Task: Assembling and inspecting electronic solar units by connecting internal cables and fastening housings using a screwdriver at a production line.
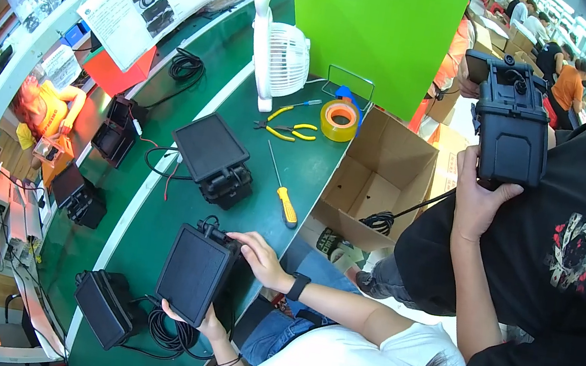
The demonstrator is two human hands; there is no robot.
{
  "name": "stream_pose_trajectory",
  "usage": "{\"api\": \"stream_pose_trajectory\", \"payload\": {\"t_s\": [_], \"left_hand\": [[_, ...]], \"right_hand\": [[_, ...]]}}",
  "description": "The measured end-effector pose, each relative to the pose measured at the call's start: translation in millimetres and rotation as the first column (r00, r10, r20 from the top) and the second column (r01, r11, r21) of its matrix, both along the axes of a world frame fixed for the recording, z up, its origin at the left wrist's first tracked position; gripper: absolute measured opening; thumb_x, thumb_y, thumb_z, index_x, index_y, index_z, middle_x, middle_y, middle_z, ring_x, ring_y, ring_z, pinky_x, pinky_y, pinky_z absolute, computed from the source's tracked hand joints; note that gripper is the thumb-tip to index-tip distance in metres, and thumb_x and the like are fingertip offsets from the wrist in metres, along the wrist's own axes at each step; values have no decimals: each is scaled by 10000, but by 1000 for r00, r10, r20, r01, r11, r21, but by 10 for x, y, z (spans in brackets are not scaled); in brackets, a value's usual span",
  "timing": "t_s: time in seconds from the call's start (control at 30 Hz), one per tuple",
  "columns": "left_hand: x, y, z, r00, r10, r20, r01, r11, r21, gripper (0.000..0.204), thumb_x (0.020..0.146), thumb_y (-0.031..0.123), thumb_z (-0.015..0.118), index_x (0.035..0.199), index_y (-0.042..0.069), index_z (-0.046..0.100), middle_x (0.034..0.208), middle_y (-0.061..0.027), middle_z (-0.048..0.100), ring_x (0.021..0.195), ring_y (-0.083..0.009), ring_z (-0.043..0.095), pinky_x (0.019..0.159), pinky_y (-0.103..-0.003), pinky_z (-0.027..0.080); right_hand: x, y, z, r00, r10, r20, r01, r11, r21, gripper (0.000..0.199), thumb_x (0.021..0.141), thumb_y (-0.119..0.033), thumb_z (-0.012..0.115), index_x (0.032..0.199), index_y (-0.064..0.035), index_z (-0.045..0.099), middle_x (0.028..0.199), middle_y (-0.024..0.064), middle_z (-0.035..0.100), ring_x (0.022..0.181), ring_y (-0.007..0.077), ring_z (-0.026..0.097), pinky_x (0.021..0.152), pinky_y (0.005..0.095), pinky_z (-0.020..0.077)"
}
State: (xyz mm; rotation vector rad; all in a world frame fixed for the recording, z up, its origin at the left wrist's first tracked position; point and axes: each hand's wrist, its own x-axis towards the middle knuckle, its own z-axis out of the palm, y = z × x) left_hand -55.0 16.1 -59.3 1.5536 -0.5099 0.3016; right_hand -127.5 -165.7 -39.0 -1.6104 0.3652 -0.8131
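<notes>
A black case with a flat dark panel (pixel 193 273) is tilted at the near edge of the green table, between my two hands. My left hand (pixel 213 325) grips its lower corner, fingers curled under the edge. Along the upper side lies my right hand (pixel 263 258), with a dark band on the wrist, its fingers closed against the case. Beside my left hand is a coiled black cable (pixel 169 330). A similar case (pixel 211 148) with red and black wires sits farther back, and another case (pixel 106 307) stands to the left.
A yellow-handled screwdriver (pixel 283 197), pliers (pixel 287 131), yellow tape roll (pixel 339 120) and white fan (pixel 281 56) occupy the table (pixel 265 167). An open carton (pixel 388 152) adjoins its right edge. At right, a co-worker in black holds a black case (pixel 514 133).
</notes>
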Motion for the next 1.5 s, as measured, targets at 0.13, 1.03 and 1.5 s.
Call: {"api": "stream_pose_trajectory", "payload": {"t_s": [0.13, 1.03, 1.5], "left_hand": [[317, 473, -889, 995, -43, -95, 49, 997, 62, 951, 845, 211, 762, 1527, 8, 130, 1510, -192, 256, 1293, -331, 443, 1069, -451, 399], [93, 81, -235, 998, 19, 68, -22, 999, 45, 946, 856, 236, 743, 1544, 0, 138, 1553, -182, 195, 1335, -346, 397, 1077, -477, 379], [43, 40, -19, 996, 43, 83, -51, 994, 94, 931, 844, 175, 743, 1537, 2, 145, 1538, -191, 202, 1315, -337, 413, 1072, -459, 387]], "right_hand": [[70, 38, -147, 994, -94, 46, 99, 988, -116, 319, 1041, -222, 460, 1272, -43, 590, 1146, 159, 593, 1064, 308, 601, 938, 357, 469], [27, 44, -202, 986, -153, 60, 162, 969, -189, 308, 942, 1, 498, 1233, -26, 594, 1103, 168, 588, 989, 342, 621, 862, 372, 510], [46, 53, -188, 983, -165, 76, 177, 963, -204, 328, 919, 25, 505, 1229, -28, 599, 1100, 177, 595, 971, 352, 632, 830, 379, 521]]}}
